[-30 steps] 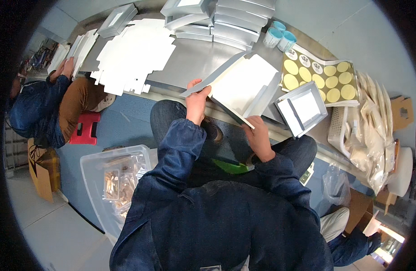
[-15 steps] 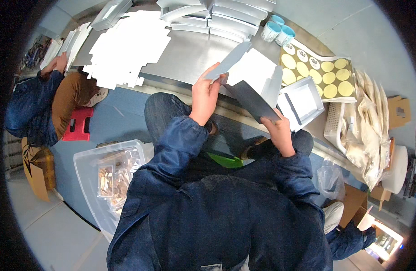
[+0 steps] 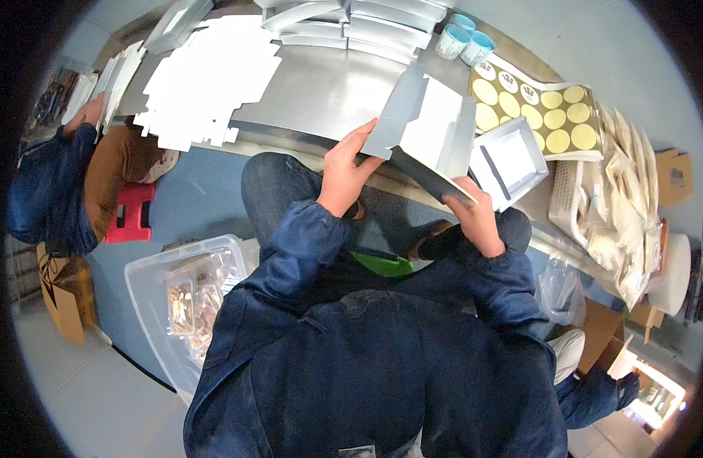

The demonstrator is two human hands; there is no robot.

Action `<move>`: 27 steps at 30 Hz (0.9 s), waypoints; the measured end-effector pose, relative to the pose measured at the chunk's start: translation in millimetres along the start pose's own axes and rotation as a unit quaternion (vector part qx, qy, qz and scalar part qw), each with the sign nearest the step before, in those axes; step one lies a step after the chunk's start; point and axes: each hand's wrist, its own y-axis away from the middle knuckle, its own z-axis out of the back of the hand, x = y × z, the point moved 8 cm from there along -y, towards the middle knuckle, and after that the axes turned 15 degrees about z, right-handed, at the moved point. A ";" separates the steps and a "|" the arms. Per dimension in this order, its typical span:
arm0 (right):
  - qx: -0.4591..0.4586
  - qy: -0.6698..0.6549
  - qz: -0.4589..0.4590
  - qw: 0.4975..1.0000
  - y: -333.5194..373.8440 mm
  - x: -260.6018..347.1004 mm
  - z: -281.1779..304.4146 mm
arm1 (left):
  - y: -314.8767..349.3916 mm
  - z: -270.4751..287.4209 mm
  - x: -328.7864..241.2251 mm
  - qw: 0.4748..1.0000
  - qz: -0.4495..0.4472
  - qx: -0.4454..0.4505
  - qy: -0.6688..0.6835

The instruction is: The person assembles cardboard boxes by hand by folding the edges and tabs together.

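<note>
Between my hands is a partly folded cardboard box (image 3: 428, 122), grey outside and white inside, with its side panels standing up. My left hand (image 3: 349, 169) grips its left panel, thumb on the near side and fingers behind. At the near right corner, my right hand (image 3: 476, 216) pinches the dark front panel. Just right of it rests a formed grey box (image 3: 510, 164), white inside with a dark band across it. On the metal table to the left lies a stack of flat white box blanks (image 3: 202, 84).
Folded grey boxes (image 3: 351, 27) are piled at the back, with blue-and-white cups (image 3: 466, 42) beside them. Round-sticker sheets (image 3: 550, 107) and a white basket (image 3: 569, 200) lie to the right. A clear bin (image 3: 149, 305) stands on the floor at left, near a co-worker (image 3: 53, 175).
The left panel has been folded upright and the box has closed up more at its near edge. My left hand has shifted slightly, still gripping; my right hand keeps its corner.
</note>
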 end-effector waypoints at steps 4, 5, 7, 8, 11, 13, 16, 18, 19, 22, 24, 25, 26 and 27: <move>0.013 0.000 0.048 0.999 4.9 -4.8 1.4 | 0.3 3.2 0.4 0.999 0.006 0.045 0.003; 0.021 -0.014 0.026 0.999 5.7 -6.4 3.8 | -0.2 0.8 -2.6 0.995 0.047 0.079 0.030; 0.033 -0.028 0.006 0.999 6.5 -8.5 8.6 | -7.9 3.5 -14.1 0.995 0.029 0.090 0.026; 0.047 -0.016 0.017 0.999 6.0 -7.4 10.4 | -10.1 -0.8 -20.5 0.991 -0.030 0.128 -0.034; 0.081 -0.001 0.008 0.997 1.5 -2.0 10.4 | -12.4 -4.4 -20.5 0.978 -0.053 0.186 -0.082; 0.079 0.015 0.041 0.996 1.6 -3.4 10.1 | -11.5 -6.3 -24.8 0.968 -0.105 0.198 -0.112; 0.088 0.010 0.024 0.996 6.3 -8.1 9.8 | -10.7 -18.0 -25.6 0.947 -0.130 0.241 -0.171; 0.089 0.010 0.012 0.996 10.8 -15.9 11.6 | -9.0 -20.8 -22.7 0.941 -0.185 0.225 -0.175; 0.092 0.012 0.014 0.996 13.1 -18.4 11.5 | -4.8 -23.1 -24.9 0.929 -0.240 0.217 -0.181; 0.067 0.017 0.026 0.997 16.1 -22.9 14.8 | -4.5 -30.6 -11.9 0.917 -0.261 0.242 -0.178; 0.067 0.027 0.040 0.997 19.0 -26.5 11.3 | -2.1 -38.9 -1.8 0.904 -0.280 0.263 -0.188; 0.063 0.035 0.056 0.996 21.6 -28.7 8.5 | 1.3 -42.7 3.9 0.903 -0.279 0.269 -0.186; 0.064 0.039 0.058 0.996 25.2 -34.3 5.6 | 4.8 -45.8 9.2 0.906 -0.272 0.264 -0.186; 0.061 0.038 0.051 0.996 28.5 -40.5 2.6 | 7.2 -49.7 15.4 0.909 -0.266 0.261 -0.187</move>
